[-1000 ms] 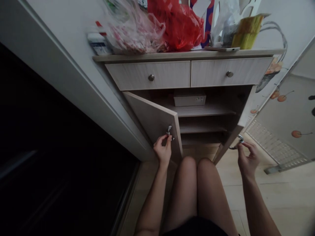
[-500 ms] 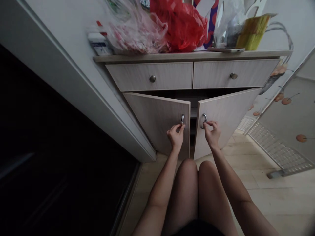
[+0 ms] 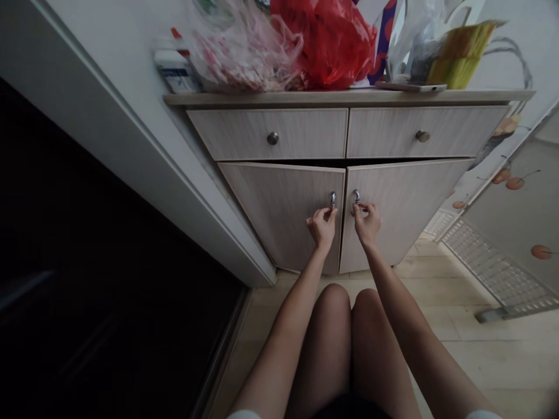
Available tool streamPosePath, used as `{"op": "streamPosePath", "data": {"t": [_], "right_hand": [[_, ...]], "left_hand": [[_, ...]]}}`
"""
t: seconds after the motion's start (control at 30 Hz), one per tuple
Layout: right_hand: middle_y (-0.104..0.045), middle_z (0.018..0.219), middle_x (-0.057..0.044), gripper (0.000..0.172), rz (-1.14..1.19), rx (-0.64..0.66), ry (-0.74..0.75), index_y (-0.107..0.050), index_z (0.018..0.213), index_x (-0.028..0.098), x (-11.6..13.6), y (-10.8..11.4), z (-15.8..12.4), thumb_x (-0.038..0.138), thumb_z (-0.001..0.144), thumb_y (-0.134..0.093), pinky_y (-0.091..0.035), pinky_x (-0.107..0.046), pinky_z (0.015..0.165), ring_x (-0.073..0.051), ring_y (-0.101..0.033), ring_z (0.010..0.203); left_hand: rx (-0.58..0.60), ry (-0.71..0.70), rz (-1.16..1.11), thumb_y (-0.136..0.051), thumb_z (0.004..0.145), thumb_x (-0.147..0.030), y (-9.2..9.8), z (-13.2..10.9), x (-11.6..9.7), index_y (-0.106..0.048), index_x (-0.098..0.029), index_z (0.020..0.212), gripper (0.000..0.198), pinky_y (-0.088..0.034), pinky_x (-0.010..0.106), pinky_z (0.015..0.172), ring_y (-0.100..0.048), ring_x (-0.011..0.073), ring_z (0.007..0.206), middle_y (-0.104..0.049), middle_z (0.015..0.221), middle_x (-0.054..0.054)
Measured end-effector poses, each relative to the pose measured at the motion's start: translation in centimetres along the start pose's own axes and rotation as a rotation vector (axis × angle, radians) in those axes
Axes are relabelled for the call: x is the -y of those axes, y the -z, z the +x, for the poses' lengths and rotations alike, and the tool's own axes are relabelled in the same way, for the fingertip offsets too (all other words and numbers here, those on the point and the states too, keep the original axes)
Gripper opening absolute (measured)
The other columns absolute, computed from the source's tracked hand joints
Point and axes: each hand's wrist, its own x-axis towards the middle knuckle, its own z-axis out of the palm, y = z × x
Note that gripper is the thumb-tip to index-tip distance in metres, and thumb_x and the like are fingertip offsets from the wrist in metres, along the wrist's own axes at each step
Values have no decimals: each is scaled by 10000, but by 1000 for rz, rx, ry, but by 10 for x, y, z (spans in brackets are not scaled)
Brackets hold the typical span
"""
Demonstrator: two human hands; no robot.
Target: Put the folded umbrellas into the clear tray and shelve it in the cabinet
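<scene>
My left hand pinches the lower part of a curved metal door handle on the left cabinet door. On the right cabinet door, my right hand grips the matching handle between thumb and fingers. Both pale wood-grain doors stand slightly ajar, their inner edges almost meeting. A dark gap shows along their tops, and the inside of the cabinet is hidden apart from that strip.
Two drawers with round knobs, a left one and a right one, sit above the doors. On top are a red plastic bag, a clear bag, a white bottle and a yellow container. A cherry-patterned panel stands right.
Both doors have swung inward towards the cabinet, and the gap between them has narrowed greatly. My hands have moved forward and closer together, still on the handles.
</scene>
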Motion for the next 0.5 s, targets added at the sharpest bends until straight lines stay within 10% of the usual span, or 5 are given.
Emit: {"op": "streamPosePath", "data": {"t": [0.5], "right_hand": [[-686,994,-85,330,-64,36,-36,-673,925,177,2,-23,21,472,917,-525,-366,-403,914,-222,-607,886]], "left_hand": [[60,40,0,-703,878,-294,-28,28,5,-736,-181,863,118,-429,330,864,-697,197,842,-768,911,81]]}}
